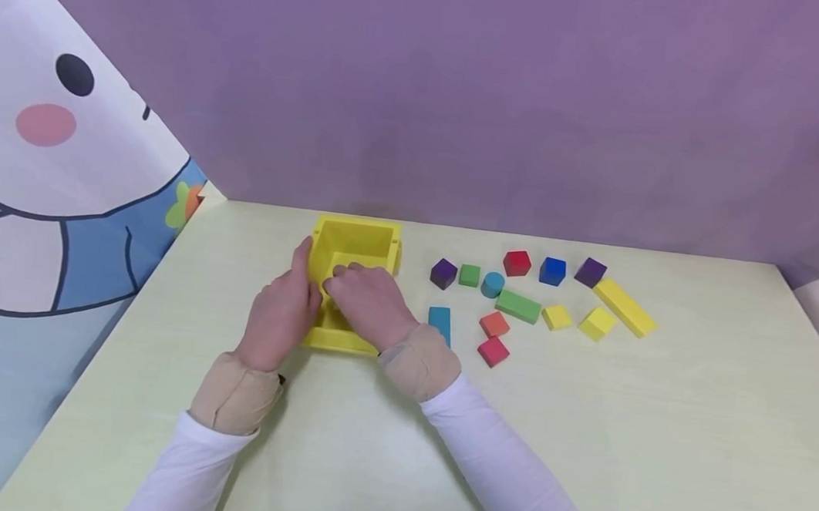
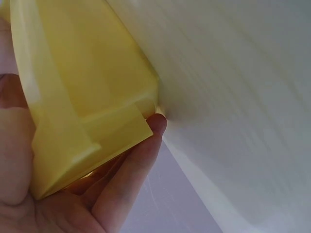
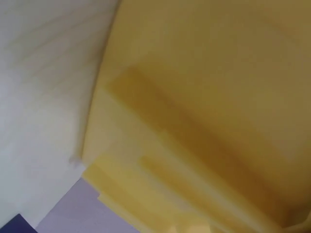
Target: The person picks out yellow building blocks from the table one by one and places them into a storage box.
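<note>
An open yellow box (image 1: 358, 233) stands on the pale table (image 1: 580, 450). My left hand (image 1: 278, 310) grips its left wall, with the thumb and fingers on either side. The left wrist view shows the fingers (image 2: 126, 179) lying along the box's outer wall (image 2: 87, 73). My right hand (image 1: 368, 300) reaches over the near rim into the box with its fingers bent down. What lies under them is hidden. Only the box's yellow walls (image 3: 218, 73) fill the right wrist view.
Several foam blocks lie right of the box: a blue bar (image 1: 439, 324) nearest, a purple cube (image 1: 443, 273), a green bar (image 1: 518, 306), a red cube (image 1: 516, 263) and a long yellow bar (image 1: 624, 306). A purple backdrop stands behind, with a cartoon cloth at left.
</note>
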### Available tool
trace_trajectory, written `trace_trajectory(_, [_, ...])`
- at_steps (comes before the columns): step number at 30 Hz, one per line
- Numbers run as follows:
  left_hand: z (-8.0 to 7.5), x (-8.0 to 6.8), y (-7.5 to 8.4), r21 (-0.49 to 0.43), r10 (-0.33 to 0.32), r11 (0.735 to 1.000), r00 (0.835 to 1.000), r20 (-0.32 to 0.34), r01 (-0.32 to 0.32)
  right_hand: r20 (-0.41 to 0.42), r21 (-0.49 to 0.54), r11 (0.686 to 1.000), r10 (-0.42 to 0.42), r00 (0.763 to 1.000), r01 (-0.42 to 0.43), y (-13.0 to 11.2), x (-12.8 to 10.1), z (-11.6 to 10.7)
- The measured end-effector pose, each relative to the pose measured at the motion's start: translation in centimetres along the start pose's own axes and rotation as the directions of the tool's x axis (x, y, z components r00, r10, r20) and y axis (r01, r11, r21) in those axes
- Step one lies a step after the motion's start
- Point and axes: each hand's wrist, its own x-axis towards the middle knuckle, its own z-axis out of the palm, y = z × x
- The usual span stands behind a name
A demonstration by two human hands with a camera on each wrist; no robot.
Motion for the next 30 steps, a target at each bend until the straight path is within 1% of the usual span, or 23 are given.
trace_trajectory(4, [0.1, 0.0, -0.1, 0.001, 0.008, 1.000, 1.000, -0.016, -0.008, -0.032, 0.023, 1.000, -0.020, 0.999, 0.021, 0.0, -0.1, 0.0])
trace_trajectory(9, [0.4, -0.1, -0.2, 0.007, 0.001, 1.000, 1.000, -0.002, -0.001, -0.094, 0.091, 0.993, -0.061, 0.994, 0.070, 0.2, -0.8, 0.1])
trace_trajectory(12, [0.3, -0.1, -0.2, 0.008, -0.003, 1.000, 1.000, 0.009, 0.002, -0.157, 0.124, 0.986, -0.094, 0.983, 0.114, 0.4, -1.4, 0.1])
trace_trajectory(16, [0.1, 0.0, 0.0, 0.010, -0.005, 1.000, 1.000, 0.016, 0.004, -0.233, 0.153, 0.976, -0.116, 0.965, 0.155, 0.7, -2.3, -0.3])
trace_trajectory(19, [-0.1, 0.0, 0.0, 0.020, 0.000, 1.000, 1.000, 0.004, 0.000, -0.246, 0.172, 0.972, -0.113, 0.963, 0.158, 1.1, -2.9, -0.9])
trace_trajectory(23, [-0.2, 0.0, 0.1, 0.024, 0.001, 1.000, 1.000, -0.003, -0.001, -0.228, 0.216, 0.969, -0.067, 0.971, 0.118, 1.8, -3.7, -1.4])
trace_trajectory(25, [-0.1, 0.0, 0.1, 0.016, -0.001, 1.000, 1.000, 0.002, 0.001, -0.229, 0.231, 0.967, -0.054, 0.972, 0.108, 2.1, -3.9, -1.6])
trace_trajectory(27, [-0.1, 0.0, 0.1, 0.010, -0.004, 1.000, 1.000, 0.011, 0.004, -0.242, 0.235, 0.965, -0.057, 0.969, 0.116, 2.3, -4.2, -1.7])
trace_trajectory(30, [-0.1, 0.0, 0.2, 0.004, -0.012, 1.000, 1.000, 0.020, 0.012, -0.285, 0.225, 0.964, -0.073, 0.956, 0.141, 2.6, -4.8, -1.8])
